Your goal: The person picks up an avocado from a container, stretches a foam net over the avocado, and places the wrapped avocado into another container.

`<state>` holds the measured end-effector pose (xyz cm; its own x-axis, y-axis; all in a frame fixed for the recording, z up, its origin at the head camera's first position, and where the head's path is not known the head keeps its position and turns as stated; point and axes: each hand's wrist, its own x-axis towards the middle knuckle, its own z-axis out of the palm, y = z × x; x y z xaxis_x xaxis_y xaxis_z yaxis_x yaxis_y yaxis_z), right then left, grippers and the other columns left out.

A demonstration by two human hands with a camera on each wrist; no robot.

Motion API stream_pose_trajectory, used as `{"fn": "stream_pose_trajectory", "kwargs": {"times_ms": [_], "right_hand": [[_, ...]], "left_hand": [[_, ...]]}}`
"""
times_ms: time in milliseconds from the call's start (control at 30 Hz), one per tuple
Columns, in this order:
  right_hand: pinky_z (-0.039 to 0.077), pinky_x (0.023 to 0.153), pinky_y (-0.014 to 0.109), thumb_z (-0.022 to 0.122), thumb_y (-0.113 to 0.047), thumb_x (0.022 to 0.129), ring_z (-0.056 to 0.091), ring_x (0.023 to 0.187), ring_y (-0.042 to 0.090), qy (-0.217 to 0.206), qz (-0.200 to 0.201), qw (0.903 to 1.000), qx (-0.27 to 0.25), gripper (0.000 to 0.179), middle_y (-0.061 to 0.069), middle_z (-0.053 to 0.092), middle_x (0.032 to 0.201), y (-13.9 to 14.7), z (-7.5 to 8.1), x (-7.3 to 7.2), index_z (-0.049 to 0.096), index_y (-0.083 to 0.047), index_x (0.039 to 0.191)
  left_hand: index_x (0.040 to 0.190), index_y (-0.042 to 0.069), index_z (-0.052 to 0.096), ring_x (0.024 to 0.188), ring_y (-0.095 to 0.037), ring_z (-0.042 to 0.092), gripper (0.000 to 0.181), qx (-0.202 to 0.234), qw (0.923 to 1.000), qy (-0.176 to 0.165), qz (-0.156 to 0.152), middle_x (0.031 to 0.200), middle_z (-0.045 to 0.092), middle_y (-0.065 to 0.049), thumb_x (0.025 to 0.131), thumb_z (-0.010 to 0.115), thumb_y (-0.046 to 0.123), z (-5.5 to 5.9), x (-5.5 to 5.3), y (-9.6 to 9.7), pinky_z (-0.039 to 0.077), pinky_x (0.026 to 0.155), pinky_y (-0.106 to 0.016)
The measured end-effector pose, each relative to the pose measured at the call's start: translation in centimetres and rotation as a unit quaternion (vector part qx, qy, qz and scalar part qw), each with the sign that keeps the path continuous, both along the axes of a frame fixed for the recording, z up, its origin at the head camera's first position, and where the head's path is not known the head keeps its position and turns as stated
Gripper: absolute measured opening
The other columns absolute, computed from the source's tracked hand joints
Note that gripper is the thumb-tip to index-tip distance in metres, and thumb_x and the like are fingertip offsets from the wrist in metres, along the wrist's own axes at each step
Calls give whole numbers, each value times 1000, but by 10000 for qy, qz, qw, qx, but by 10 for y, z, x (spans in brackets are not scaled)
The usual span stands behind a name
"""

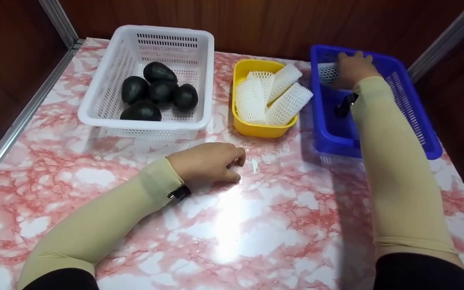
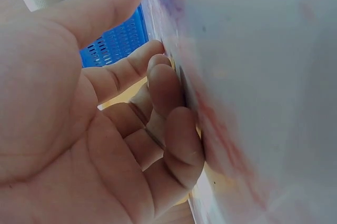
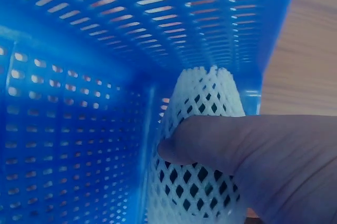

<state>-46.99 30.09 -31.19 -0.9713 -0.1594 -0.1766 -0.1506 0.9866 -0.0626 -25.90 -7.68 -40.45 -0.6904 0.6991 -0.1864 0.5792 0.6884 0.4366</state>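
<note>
In the blue basket, a foam net sleeve, probably holding an avocado, is gripped by the right hand as if for steadiness; the empty left hand is rested on the worktop

Glare whitens the tabletop at the head view's lower centre; the left wrist view blurs at right.

Head and both wrist feeds: I can read no text, label, brand, number or sign. White basket, yellow tub, blue basket, foam nets: nothing legible. Black wrist devices too small for me.
</note>
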Motion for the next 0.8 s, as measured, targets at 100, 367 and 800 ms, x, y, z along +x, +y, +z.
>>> {"fn": "stream_pose_trajectory", "kwargs": {"times_ms": [100,367,800], "right_hand": [[29,117,88,70,-32,99,15,152,80,18,7,10000,53,97,55,18,164,-1,0,-1,18,6,170],[30,121,84,65,-31,102,28,150,75,-183,274,9991,251,88,51,27,164,-8,-3,-2,22,10,168],[36,123,74,62,-25,102,45,145,65,-317,594,9973,292,76,47,47,154,-3,-4,-5,32,10,163]], "left_hand": [[119,17,65,98,-24,60,28,2,10000,48,-32,110,66,-4,96,70,32,2,0,-1,52,95,-44],[119,18,65,98,-24,61,28,87,9999,48,41,110,66,-3,96,70,32,-1,1,-1,53,95,-44],[119,18,65,100,-23,61,27,51,9999,-20,85,112,66,-2,97,71,33,0,3,0,52,96,-43]]}}
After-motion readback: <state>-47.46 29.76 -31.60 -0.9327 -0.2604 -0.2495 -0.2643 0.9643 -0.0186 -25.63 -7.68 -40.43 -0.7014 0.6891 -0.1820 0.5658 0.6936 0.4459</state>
